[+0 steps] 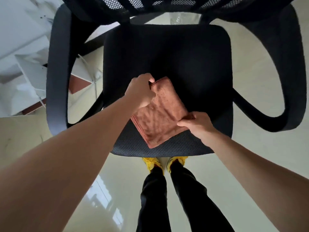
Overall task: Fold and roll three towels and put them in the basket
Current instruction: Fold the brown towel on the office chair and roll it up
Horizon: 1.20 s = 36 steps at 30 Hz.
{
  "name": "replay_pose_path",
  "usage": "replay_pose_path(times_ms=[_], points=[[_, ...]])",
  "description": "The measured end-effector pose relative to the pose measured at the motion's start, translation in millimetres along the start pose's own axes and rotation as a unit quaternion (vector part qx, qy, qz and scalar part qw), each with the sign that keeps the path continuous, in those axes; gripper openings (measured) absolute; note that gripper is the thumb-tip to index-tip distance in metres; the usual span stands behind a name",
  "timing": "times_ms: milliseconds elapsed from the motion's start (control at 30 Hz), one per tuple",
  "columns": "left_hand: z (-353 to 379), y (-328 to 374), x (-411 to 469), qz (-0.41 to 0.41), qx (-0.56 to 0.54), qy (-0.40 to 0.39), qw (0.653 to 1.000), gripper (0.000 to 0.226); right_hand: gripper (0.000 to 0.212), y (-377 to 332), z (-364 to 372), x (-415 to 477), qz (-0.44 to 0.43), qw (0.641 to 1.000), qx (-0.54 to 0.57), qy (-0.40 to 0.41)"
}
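Observation:
A rust-brown towel [160,113] lies folded into a narrow rectangle on the front half of a black office chair seat [192,61]. It is turned at an angle, its far end pointing up and left. My left hand [142,91] pinches the towel's far left corner. My right hand [197,124] pinches the near right corner. No basket and no other towels are in view.
The chair's two black armrests [55,77] curve out on either side, and its mesh backrest [167,7] stands at the far edge. White shelving [25,64] stands to the left. Glossy pale floor tiles [250,156] surround the chair. My legs and yellow shoes [152,163] are just below the seat's front edge.

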<state>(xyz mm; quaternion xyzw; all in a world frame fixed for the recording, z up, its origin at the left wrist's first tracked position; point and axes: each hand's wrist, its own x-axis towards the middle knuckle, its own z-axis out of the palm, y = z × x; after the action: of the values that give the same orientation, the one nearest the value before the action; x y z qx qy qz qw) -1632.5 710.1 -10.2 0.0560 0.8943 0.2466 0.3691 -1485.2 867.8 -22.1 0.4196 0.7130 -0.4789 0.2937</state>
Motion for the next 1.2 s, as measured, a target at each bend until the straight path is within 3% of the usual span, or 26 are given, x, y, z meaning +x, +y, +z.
replay_pose_path(times_ms=[67,133,233,333,433,567,700,867,1033,1200], points=[[1.2,6.1,-2.0,0.109,0.181,0.041,0.977,0.067,0.018,-4.6,-31.1,7.8,0.002,1.000,0.005,0.015],[6.4,21.8,1.9,0.207,0.281,0.029,0.937,0.082,0.020,-3.9,-58.6,15.6,-0.002,0.999,0.031,0.031],[16.8,40.3,14.4,0.246,0.347,-0.053,0.903,0.104,0.042,2.2,-74.0,25.6,-0.050,0.998,0.004,0.023],[24.8,47.7,22.8,0.251,0.370,-0.084,0.891,0.111,0.068,12.4,-67.8,29.2,-0.098,0.992,-0.075,0.017],[28.0,54.9,25.1,0.262,0.381,-0.075,0.883,0.098,0.059,24.2,-59.5,26.2,-0.165,0.969,-0.155,0.097],[18.3,51.5,10.3,0.324,0.401,-0.012,0.857,0.049,0.049,36.0,-50.8,11.9,-0.288,0.887,-0.302,0.197],[16.7,23.2,-27.5,0.406,0.382,0.070,0.827,0.035,0.042,47.8,-44.4,-10.1,-0.382,0.816,-0.373,0.223],[30.6,-17.8,-64.4,0.401,0.389,0.051,0.828,0.039,0.031,68.4,-34.1,-37.7,-0.448,0.786,-0.382,0.188],[44.1,-47.0,-78.8,0.355,0.384,0.024,0.852,0.044,0.031,76.7,-16.7,-46.1,-0.419,0.786,-0.441,0.107],[40.8,-44.6,-69.2,0.306,0.350,0.096,0.880,0.030,0.043,58.1,-0.5,-43.7,-0.391,0.811,-0.423,0.099]])
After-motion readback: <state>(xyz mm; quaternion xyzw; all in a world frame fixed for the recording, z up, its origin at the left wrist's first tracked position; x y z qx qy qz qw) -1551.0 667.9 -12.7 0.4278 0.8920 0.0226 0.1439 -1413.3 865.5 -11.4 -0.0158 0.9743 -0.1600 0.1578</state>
